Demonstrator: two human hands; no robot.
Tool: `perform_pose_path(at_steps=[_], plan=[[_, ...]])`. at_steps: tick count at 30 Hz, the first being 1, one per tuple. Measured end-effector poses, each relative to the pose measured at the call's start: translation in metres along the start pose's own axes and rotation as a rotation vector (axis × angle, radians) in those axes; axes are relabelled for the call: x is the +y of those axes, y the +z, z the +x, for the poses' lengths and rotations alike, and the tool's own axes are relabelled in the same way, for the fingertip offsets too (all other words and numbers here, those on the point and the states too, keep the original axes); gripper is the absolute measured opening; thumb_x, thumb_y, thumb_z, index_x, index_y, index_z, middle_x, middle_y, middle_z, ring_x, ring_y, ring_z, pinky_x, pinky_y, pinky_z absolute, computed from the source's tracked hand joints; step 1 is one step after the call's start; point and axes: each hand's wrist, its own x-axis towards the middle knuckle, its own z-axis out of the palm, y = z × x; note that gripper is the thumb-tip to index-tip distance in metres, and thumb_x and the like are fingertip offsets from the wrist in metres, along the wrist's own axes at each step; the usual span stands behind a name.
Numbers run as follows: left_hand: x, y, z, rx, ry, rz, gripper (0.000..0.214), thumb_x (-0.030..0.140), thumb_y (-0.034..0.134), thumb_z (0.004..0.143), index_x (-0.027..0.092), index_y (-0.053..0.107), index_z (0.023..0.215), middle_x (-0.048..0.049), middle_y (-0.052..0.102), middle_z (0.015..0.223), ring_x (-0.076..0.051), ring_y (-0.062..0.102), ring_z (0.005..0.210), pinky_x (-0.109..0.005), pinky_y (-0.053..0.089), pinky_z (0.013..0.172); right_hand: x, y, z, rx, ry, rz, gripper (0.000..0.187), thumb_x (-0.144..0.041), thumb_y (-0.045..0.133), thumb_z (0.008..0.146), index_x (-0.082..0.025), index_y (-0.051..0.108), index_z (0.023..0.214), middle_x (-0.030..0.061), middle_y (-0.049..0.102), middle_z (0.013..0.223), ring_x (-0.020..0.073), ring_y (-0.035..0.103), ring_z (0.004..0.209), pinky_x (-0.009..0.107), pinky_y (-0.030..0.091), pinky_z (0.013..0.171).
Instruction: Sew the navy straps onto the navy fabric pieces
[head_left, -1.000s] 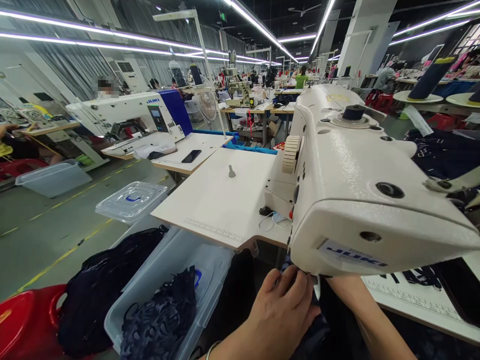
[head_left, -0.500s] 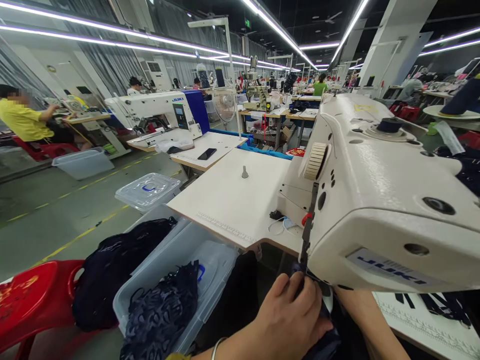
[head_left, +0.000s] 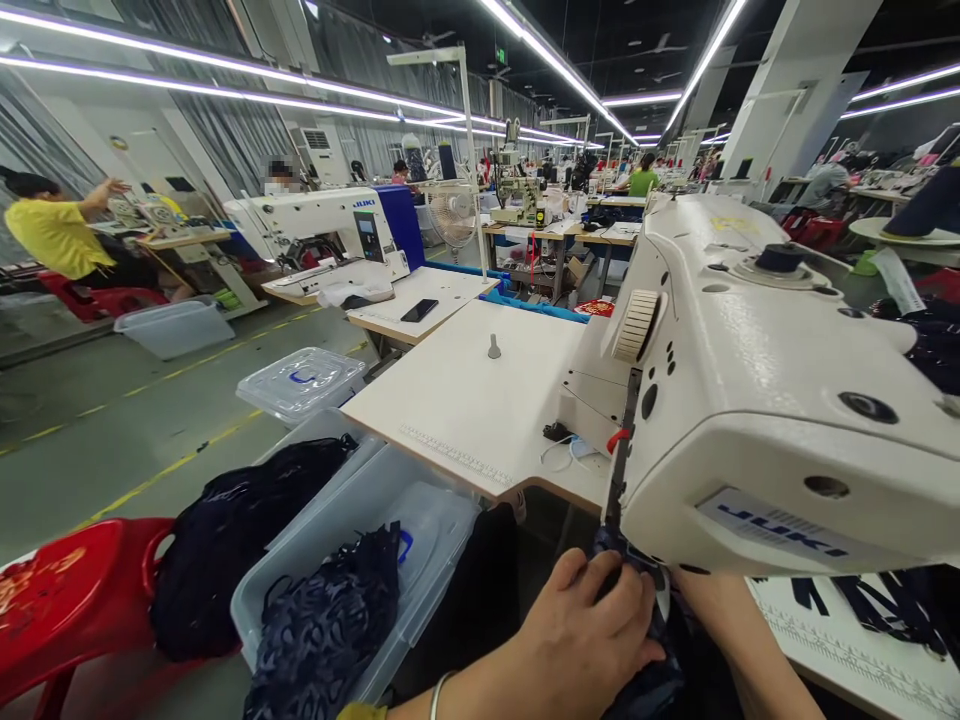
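My left hand (head_left: 592, 625) is closed on dark navy fabric (head_left: 649, 685), just below the sewing end of a white JUKI sewing machine (head_left: 757, 400). The fabric runs up to the machine's dark metal bar (head_left: 619, 470) and hangs down under my palm. Beside my left fingers shows a small pale, shiny piece (head_left: 661, 597), whose kind I cannot make out. Of my right hand (head_left: 697, 590) only the wrist side and forearm show. Its fingers are hidden behind the machine head and the fabric.
A white table (head_left: 465, 400) with a grey peg extends beyond the machine. To the left are a clear plastic bin (head_left: 427, 600) of navy strips, a dark fabric heap (head_left: 232, 540) and a red stool (head_left: 67, 600). Dark strips (head_left: 870, 605) lie at right. Other people sit farther off.
The view has shifted slightly. My left hand keeps its hold on the navy fabric at nearly the same spot. In the background, a person in yellow has raised an arm.
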Motion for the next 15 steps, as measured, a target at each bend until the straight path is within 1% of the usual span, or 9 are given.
perform_pose_path(at_steps=[3, 6, 10, 15], plan=[[0.0007, -0.0003, -0.0013, 0.005, 0.006, 0.005, 0.038, 0.043, 0.046, 0.101, 0.016, 0.062, 0.123, -0.0051, 0.061, 0.121, -0.019, 0.055, 0.11, -0.033, 0.037, 0.092, -0.0017, 0.0, -0.0011, -0.025, -0.011, 0.015, 0.038, -0.028, 0.035, 0.087, -0.025, 0.065, 0.064, 0.01, 0.068, 0.062, 0.0322, 0.067, 0.089, 0.043, 0.055, 0.076], [0.0023, 0.0018, -0.0039, -0.013, 0.0, 0.018, 0.038, 0.044, 0.046, 0.101, 0.017, 0.06, 0.125, -0.0053, 0.061, 0.122, -0.019, 0.054, 0.113, -0.033, 0.037, 0.094, -0.0048, -0.0008, -0.003, -0.044, -0.003, 0.031, 0.038, -0.026, 0.035, 0.088, -0.025, 0.067, 0.068, 0.0089, 0.069, 0.064, 0.032, 0.067, 0.088, 0.044, 0.055, 0.076], [0.0047, 0.0049, -0.0044, -0.037, -0.033, 0.013, 0.041, 0.046, 0.045, 0.101, 0.018, 0.059, 0.127, -0.0048, 0.061, 0.124, -0.019, 0.052, 0.117, -0.033, 0.036, 0.096, -0.0079, -0.0009, -0.002, -0.036, 0.019, 0.05, 0.032, -0.03, 0.042, 0.087, -0.024, 0.07, 0.072, 0.0094, 0.072, 0.069, 0.0338, 0.067, 0.088, 0.046, 0.055, 0.075], [0.0064, 0.005, 0.0002, -0.023, -0.057, 0.005, 0.04, 0.046, 0.046, 0.1, 0.018, 0.06, 0.126, -0.0026, 0.061, 0.122, -0.018, 0.052, 0.114, -0.033, 0.036, 0.095, -0.0079, -0.0005, 0.0012, -0.017, 0.04, 0.052, 0.027, -0.036, 0.051, 0.085, -0.025, 0.068, 0.067, 0.0102, 0.072, 0.071, 0.0341, 0.067, 0.084, 0.05, 0.055, 0.076]])
